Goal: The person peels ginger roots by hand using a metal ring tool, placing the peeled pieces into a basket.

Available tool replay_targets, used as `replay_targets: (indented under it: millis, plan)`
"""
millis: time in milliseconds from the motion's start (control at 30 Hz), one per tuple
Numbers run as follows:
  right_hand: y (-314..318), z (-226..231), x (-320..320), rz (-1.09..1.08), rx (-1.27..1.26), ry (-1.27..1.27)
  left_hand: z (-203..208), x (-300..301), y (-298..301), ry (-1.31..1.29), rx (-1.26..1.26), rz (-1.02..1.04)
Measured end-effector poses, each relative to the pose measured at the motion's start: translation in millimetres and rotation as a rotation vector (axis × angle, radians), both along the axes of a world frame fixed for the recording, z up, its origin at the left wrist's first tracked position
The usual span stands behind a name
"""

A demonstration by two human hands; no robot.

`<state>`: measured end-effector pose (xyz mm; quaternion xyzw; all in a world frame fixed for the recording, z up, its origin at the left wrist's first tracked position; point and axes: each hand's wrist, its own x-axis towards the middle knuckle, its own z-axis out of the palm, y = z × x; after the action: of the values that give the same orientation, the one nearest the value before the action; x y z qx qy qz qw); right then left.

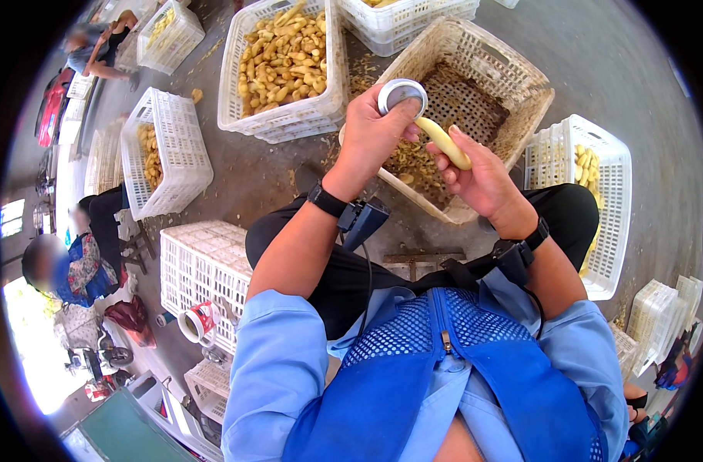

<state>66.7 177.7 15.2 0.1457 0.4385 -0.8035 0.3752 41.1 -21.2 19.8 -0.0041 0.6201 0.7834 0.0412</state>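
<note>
My left hand (364, 132) grips a round, silver-rimmed metal lid-like piece (403, 94). Its thumb lies across the opening. In my right hand (481, 175) is a smooth, pale yellow peeled root (445, 144), held between thumb and fingers at its near end. The root's far tip meets the left hand beside the metal rim; whether they touch, I cannot tell. Both hands are above a large, dirty cream plastic crate (513, 81), tilted toward me, with brown scraps (417, 171) in its near part.
A white crate of knobby brown roots (286, 65) stands at the far left. To the right, another white crate (615, 165) holds pale peeled roots. An upturned-looking white crate (205, 269) by my left knee has a mug (199, 322) near it. Another person (78, 266) sits at left.
</note>
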Motion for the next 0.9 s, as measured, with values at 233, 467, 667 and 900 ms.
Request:
replay_targets:
  millis: [233,467,667,900]
  plan:
    - [1,0,5,-0.038,-0.074,-0.090,3,0,10,-0.098,0.109,0.006]
    - [4,5,9,-0.042,-0.086,-0.037,3,1,17,-0.090,-0.059,0.014]
    - [16,9,18,-0.081,0.119,0.142,1,4,33,-0.016,-0.043,0.033]
    - [26,12,22,-0.136,0.208,0.358,6,5,39,0.046,-0.138,-0.039]
